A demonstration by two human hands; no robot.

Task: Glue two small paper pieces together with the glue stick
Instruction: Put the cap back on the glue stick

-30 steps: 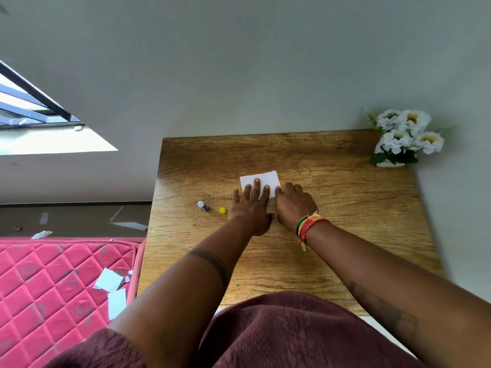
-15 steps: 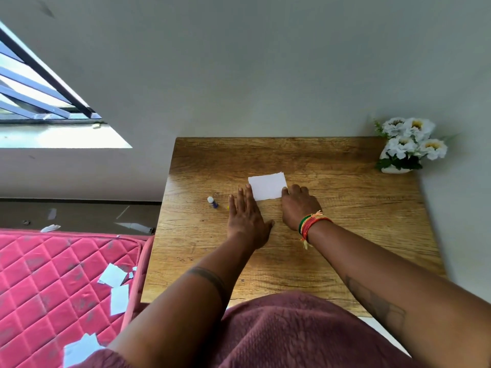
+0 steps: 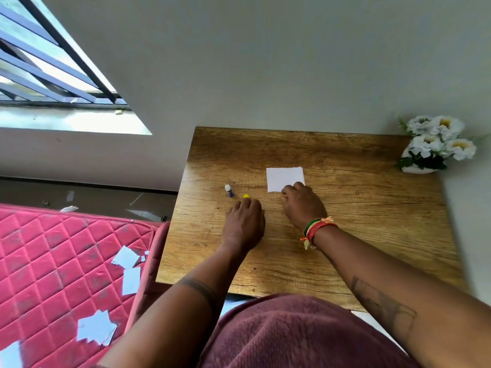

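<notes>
Landmark: white paper (image 3: 284,178) mid-counter (image 3: 372,208). Well left of it: uncapped glue stick (image 3: 229,190), yellow cap (image 3: 246,196). Left hand (image 3: 244,224) has slid off the paper to the cap, fingertips touching it, grasp not clear. Right hand (image 3: 303,205) still curled, empty, on the paper's near corner. No readable labels.

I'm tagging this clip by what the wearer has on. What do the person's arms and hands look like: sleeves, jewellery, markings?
Both forearms are bare, with no sleeves in view. The right hand has a bundle of thread bracelets at the wrist, red, orange, green and yellow, with a frayed tassel. The right forearm bears a dark tattoo, its design unclear. The left hand wears nothing; a dark band tattoo rings the left forearm. A maroon garment covers the body.
</notes>
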